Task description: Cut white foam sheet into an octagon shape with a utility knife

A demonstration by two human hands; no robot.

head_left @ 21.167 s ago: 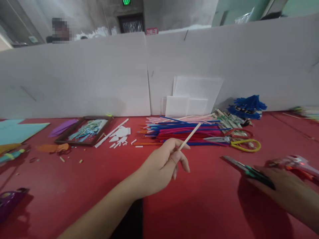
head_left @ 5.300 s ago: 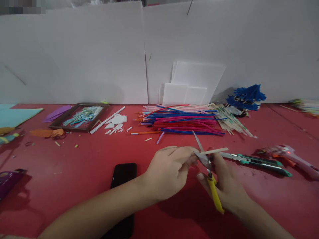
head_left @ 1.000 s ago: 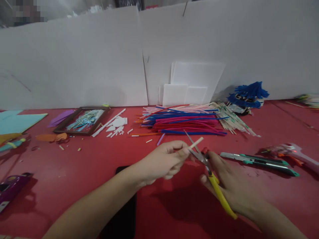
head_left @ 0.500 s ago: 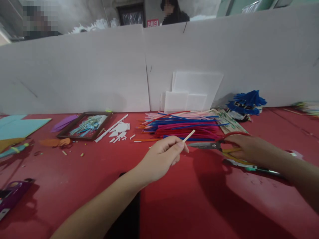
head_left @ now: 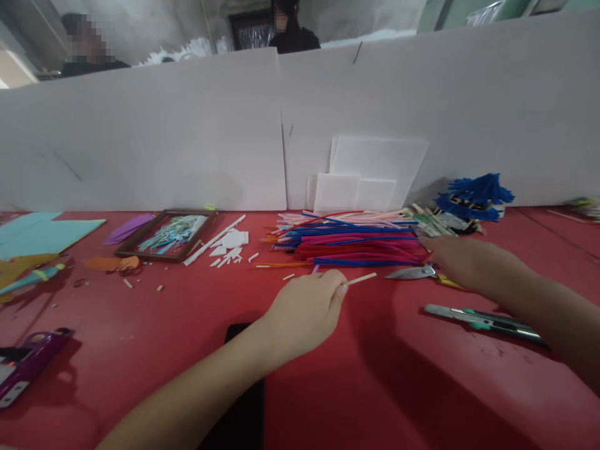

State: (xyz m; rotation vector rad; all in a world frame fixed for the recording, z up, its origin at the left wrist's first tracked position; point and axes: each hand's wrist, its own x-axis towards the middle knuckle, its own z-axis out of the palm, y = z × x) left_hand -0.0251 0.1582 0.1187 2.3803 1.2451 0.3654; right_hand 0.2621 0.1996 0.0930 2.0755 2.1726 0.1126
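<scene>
My left hand (head_left: 307, 309) is closed in a pinch on a thin pale wooden stick (head_left: 363, 279), whose free end points right toward the scissors. Under and beside my right hand (head_left: 462, 259) are the scissors (head_left: 412, 273), with their blades pointing left and part of the yellow handle showing. The fingers of my right hand are blurred and mostly hidden, so its grip on the scissors is unclear. Just behind both hands lies a pile of pink, blue and red pipe cleaners (head_left: 347, 240).
A utility knife (head_left: 485, 320) lies at right, with a blue paper model (head_left: 475, 195) behind. A dark flat object (head_left: 241, 400) lies under my left forearm. Left are a brown frame (head_left: 164, 255), white scraps (head_left: 229, 240) and a purple tool (head_left: 35, 359). A white partition (head_left: 187, 137) stands behind.
The stick has swung down to nearly level as my left hand turned over. My right hand has moved off the visible scissor handle's front, and the scissors sit slightly farther right.
</scene>
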